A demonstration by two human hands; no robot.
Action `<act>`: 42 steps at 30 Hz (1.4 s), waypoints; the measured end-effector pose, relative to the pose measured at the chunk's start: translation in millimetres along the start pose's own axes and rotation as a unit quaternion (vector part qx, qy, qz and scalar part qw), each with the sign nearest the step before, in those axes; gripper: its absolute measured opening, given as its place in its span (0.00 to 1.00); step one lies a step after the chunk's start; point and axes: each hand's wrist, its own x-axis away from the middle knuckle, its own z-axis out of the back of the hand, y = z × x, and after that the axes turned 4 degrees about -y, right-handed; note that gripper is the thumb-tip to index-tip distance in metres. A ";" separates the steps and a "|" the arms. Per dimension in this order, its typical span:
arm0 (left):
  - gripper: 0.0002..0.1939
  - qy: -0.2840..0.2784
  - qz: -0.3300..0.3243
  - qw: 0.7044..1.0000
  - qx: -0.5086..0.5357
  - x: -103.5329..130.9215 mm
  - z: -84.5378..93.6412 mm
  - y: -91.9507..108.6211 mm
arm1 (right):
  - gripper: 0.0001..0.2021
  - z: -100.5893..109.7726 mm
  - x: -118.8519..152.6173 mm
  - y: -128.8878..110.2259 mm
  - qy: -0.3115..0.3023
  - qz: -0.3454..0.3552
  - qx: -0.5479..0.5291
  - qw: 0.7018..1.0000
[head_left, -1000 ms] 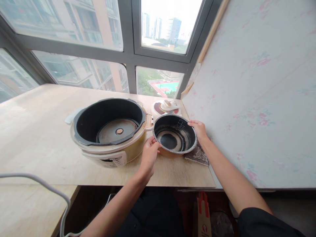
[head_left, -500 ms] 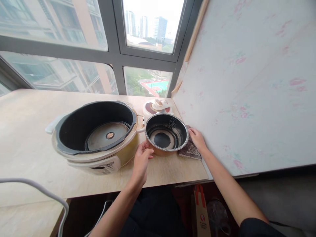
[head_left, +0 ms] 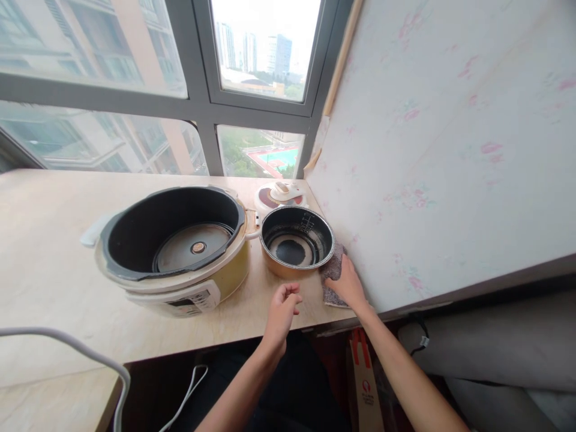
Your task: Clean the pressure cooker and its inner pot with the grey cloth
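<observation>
Person's R hand (head_left: 346, 283): fingers bent on cloth (head_left: 335, 295), can't tell if gripping, nr table's (head_left: 252, 321) front R corner. L hand (head_left: 282, 312) empty, loosely curled, nr front edge. Inner pot (head_left: 294, 249) betw. cloth & cooker (head_left: 180, 288).

Bare forearms (head_left: 393, 357), dark clothing (head_left: 288, 384) over the lap

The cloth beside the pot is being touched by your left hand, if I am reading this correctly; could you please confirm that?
Not the left hand: the head view shows the right hand touching the cloth, which is indeed beside the pot.
</observation>
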 end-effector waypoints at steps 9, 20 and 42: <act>0.22 -0.103 0.088 0.990 -0.032 2.6 -32.2 -35.1 | 0.53 -5.0 75.1 -5.0 -0.016 -0.040 0.034 0.998; 0.21 -0.141 0.058 0.987 -0.056 17.5 -44.8 -53.7 | 0.43 -6.2 125.6 -5.7 0.049 -0.046 -0.198 0.978; 0.17 -0.165 -0.356 0.905 -0.164 90.3 -5.6 42.8 | 0.41 64.5 141.3 -114.6 -0.016 0.022 -0.628 0.778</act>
